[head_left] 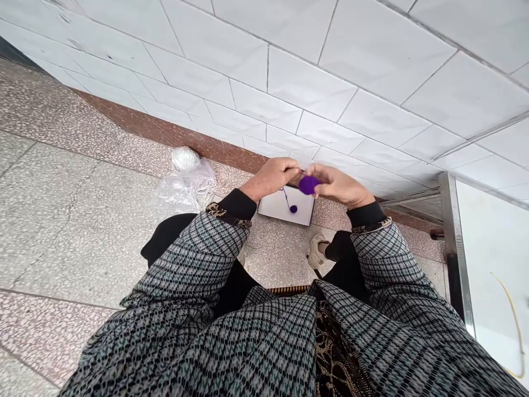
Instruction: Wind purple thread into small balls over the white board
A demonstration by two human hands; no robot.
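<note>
My right hand [341, 186] has its fingers closed round a purple rounded piece [308, 185], which looks like crochet work or yarn. Close beside it, my left hand [276, 175] is pinched at the fingertips. A thin dark line, perhaps a hook or yarn, runs between the two hands; it is too small to name. Below them a shallow white-bottomed box [273, 207] with dark edges lies on the floor. In it rests a small purple yarn ball [293, 209], with a strand rising toward my left hand.
On the floor to the left are a white yarn ball [185, 159] and a clear plastic bag [176, 190] with white strands. A white tiled wall [306, 82] rises just ahead. At right stands a metal-framed white surface [487, 264] with a yellow cord [514, 309].
</note>
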